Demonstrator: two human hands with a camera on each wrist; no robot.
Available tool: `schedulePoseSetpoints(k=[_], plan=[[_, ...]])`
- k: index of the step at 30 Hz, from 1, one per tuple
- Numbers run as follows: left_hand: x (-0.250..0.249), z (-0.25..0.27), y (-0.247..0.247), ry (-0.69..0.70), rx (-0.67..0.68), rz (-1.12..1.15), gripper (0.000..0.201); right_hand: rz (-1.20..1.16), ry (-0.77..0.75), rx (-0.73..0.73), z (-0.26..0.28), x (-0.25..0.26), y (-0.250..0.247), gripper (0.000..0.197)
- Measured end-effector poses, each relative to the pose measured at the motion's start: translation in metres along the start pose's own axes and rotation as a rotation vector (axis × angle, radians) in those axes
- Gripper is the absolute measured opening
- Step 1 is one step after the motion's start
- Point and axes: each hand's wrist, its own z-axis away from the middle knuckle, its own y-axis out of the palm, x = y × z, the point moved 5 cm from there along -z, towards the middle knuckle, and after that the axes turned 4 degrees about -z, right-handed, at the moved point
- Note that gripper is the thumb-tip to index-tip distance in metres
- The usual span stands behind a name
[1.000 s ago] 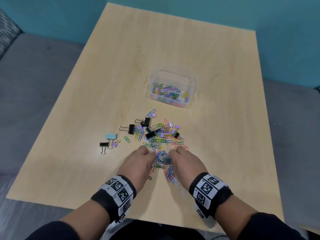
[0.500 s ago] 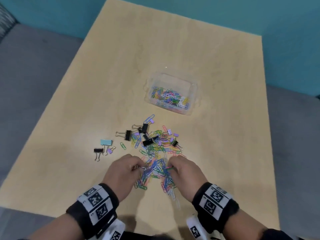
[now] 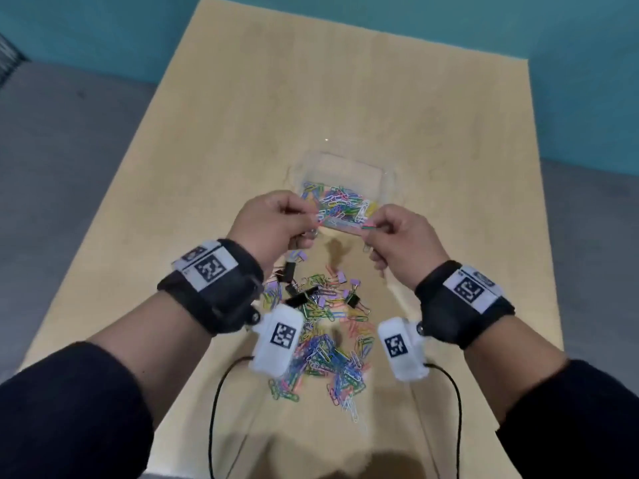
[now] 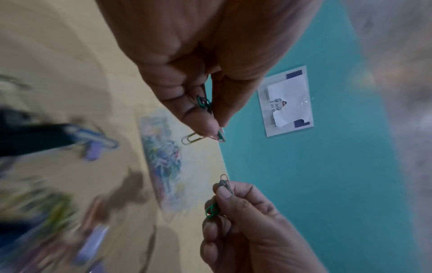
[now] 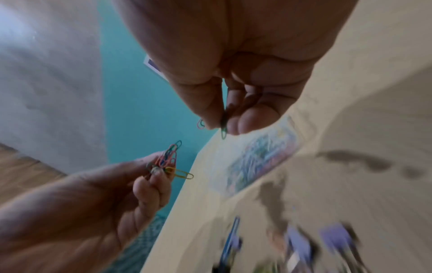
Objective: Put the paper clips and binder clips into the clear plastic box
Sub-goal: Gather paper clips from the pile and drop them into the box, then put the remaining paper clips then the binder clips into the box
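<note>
I note bare light wooden tabletop (image 3: 242,108) around the clear plastic box (image 3: 387,183); its open top is unobstructed (scattered coloured clips (image 3: 325,344) lie nearside).

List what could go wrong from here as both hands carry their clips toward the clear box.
1. Both the left hand and the right hand pinch only small bunches of paper clips, some sticking out loosely; a few may well drop short of the clear plastic box.
2. The hands are at the box's near wall, so a bump could shove the box.
3. The dangling wrist cables hang near the pile on the table and might drag clips.
</note>
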Motion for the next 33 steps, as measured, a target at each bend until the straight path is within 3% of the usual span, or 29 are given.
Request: schedulePoseSetpoints(k=[3,6,8,11,14,17,20,22,25,29,33], plan=[[-0.026,-0.037,0.017,0.097,-0.026,-0.104,0.016,0.220,-0.107,-0.068,-0.040,0.021,-0.007,0.013],[-0.033,-0.052,0.030,0.136,0.001,-0.227,0.011,0.412,-0.087,-0.008,-0.056,0.029,-0.008,0.010],[-0.028,-0.050,0.019,0.124,-0.011,-0.284,0.010,0.598,-0.108,-0.044,-0.050,0.028,-0.017,0.030],[-0.011,-0.036,-0.022,0.144,-0.117,-0.401,0.020,0.648,-0.243,-0.115,-0.019,0.017,-0.026,0.026],[0.019,-0.013,-0.056,0.280,-0.159,-0.891,0.025,0.761,-0.271,0.059,0.011,-0.017,-0.005,0.027],[0.053,-0.002,-0.054,0.456,0.001,-1.181,0.028,0.925,-0.320,0.226,0.031,-0.037,0.025,0.037],[0.069,0.006,-0.043,0.532,0.098,-1.401,0.037,1.032,-0.446,0.351,0.030,-0.031,0.056,0.056],[0.074,0.017,-0.036,0.568,0.137,-1.437,0.043,1.057,-0.498,0.415,0.022,-0.024,0.075,0.069],[0.084,0.035,-0.030,0.590,0.190,-1.409,0.053,1.096,-0.455,0.476,0.010,-0.021,0.091,0.079],[0.091,0.034,-0.038,0.524,0.133,-1.363,0.056,1.158,-0.388,0.491,0.005,-0.027,0.088,0.082],[0.090,0.030,-0.051,0.412,0.044,-1.204,0.059,1.066,-0.279,0.420,0.008,-0.034,0.073,0.078]])
